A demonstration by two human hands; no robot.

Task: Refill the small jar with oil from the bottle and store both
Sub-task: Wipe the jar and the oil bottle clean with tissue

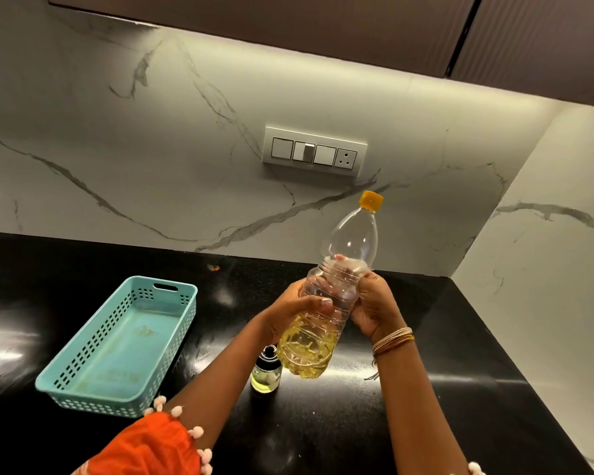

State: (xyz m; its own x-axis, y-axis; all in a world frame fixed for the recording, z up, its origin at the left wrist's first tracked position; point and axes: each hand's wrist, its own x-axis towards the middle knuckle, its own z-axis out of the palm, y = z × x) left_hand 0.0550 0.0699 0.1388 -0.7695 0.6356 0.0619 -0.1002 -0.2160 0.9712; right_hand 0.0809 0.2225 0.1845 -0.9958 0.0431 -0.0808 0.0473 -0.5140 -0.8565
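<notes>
A clear plastic oil bottle (348, 248) with a yellow cap on is held up above the black counter, tilted slightly right. Yellow oil fills only its bottom third. My left hand (294, 311) grips its middle from the left. My right hand (374, 305) grips it from the right, fingers wrapped behind. Under the bottle, a small glass jar (265, 370) with a dark top stands on the counter, with a little pale oil inside.
A teal perforated plastic basket (83, 365) lies on the black counter (426, 406) to the left, nothing in it. A marble backsplash with a switch panel (314, 150) rises behind. A side wall closes the right, and cabinets hang overhead.
</notes>
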